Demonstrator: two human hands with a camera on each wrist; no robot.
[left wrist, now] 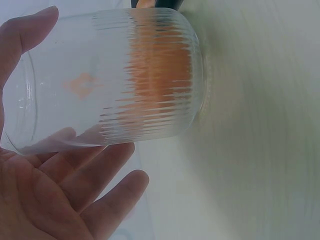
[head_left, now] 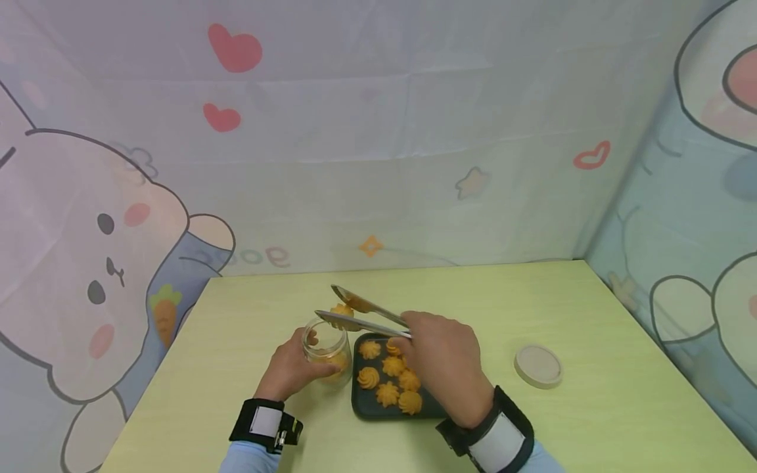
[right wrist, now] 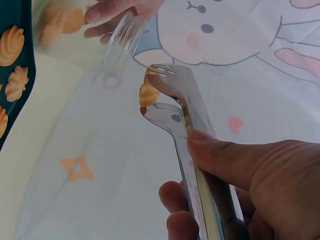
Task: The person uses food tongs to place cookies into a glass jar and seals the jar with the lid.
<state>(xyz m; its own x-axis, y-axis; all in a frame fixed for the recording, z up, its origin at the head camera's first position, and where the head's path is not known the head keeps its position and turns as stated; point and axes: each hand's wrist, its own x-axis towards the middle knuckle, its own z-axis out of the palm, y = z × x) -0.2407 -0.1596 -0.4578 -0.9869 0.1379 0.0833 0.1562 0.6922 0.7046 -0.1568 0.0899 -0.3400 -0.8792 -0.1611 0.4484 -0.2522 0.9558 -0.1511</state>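
My left hand (head_left: 291, 369) grips a clear glass jar (head_left: 327, 341) with thumb and fingers on opposite sides. The jar is open at the top, and its ribbed lower part (left wrist: 160, 75) shows orange-yellow cookies inside. In my right hand (head_left: 446, 361) is a pair of metal tongs (head_left: 372, 327), held along the handles. Between the tong tips sits a swirled cookie (right wrist: 148, 94), above and near the jar's mouth. Right of the jar, a dark tray (head_left: 369, 414) bears several piped cookies (head_left: 387, 393); my right hand hides part of it.
A round pale lid (head_left: 538, 366) lies on the light yellow-green table (head_left: 603, 420), to the right of my right hand. Behind the table hangs a backdrop (head_left: 378, 131) printed with hearts and cartoon animals; a similar one stands along the right side.
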